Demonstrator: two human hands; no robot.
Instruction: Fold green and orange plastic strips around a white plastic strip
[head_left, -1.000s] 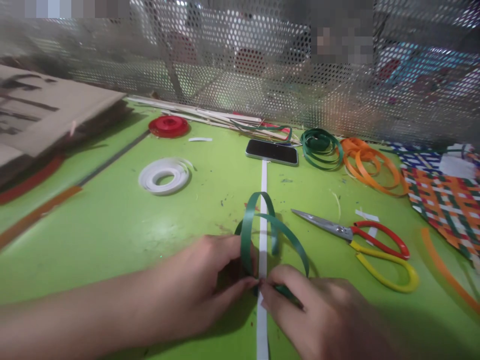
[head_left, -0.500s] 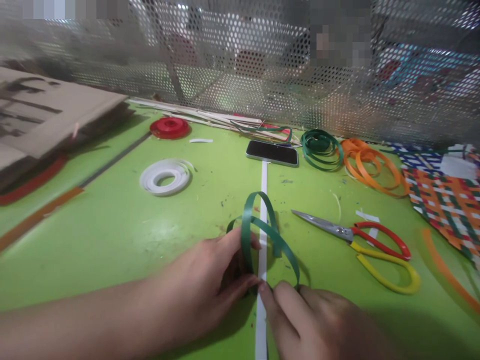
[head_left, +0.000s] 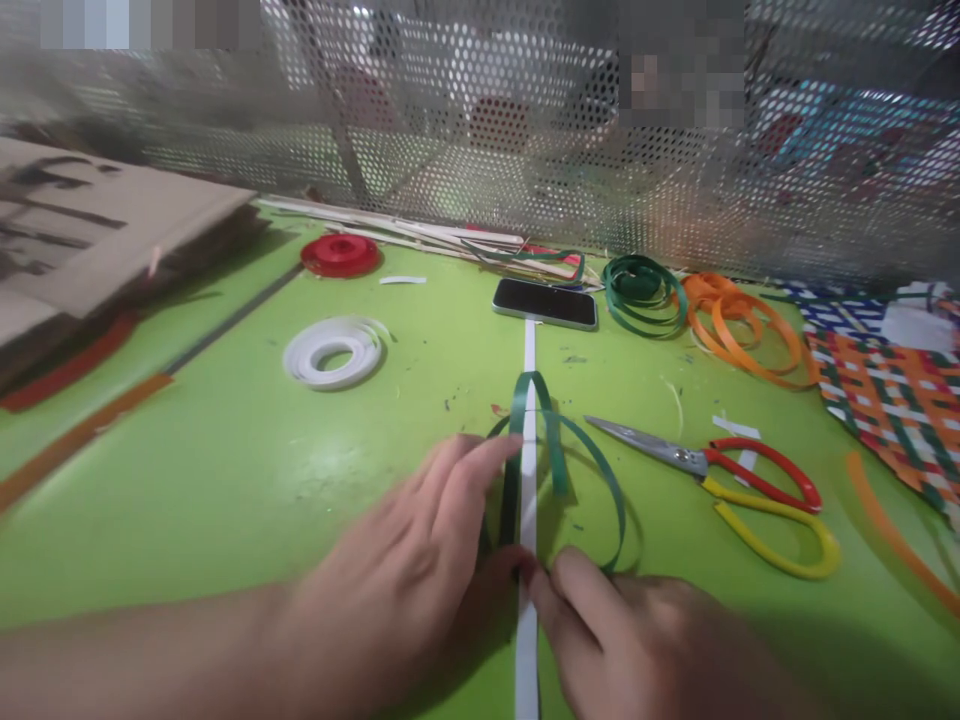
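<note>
A white strip (head_left: 529, 500) runs from the phone (head_left: 544, 303) down to the front edge of the view. A looped green strip (head_left: 600, 465) curls over and around it. My left hand (head_left: 420, 540) lies at the left of the white strip, its fingers apart, the index finger stretched to the green loop and the thumb at the strip. Opposite it, my right hand (head_left: 615, 620) has its fingers closed in a pinch at the crossing of the green and white strips. Scissors (head_left: 690, 460) with red and yellow handles lie to the right.
White (head_left: 334, 355) and red (head_left: 341, 256) strip rolls lie at the back left. Green (head_left: 637, 290) and orange (head_left: 742, 325) coils are at the back right, beside woven pieces (head_left: 885, 400). Cardboard (head_left: 97, 240) stands left; perforated metal (head_left: 450, 130) closes off the back.
My left hand has opened out, its index finger raised forward off its curled grip. The green loop has dropped lower and spread to the right. My right hand has barely moved.
</note>
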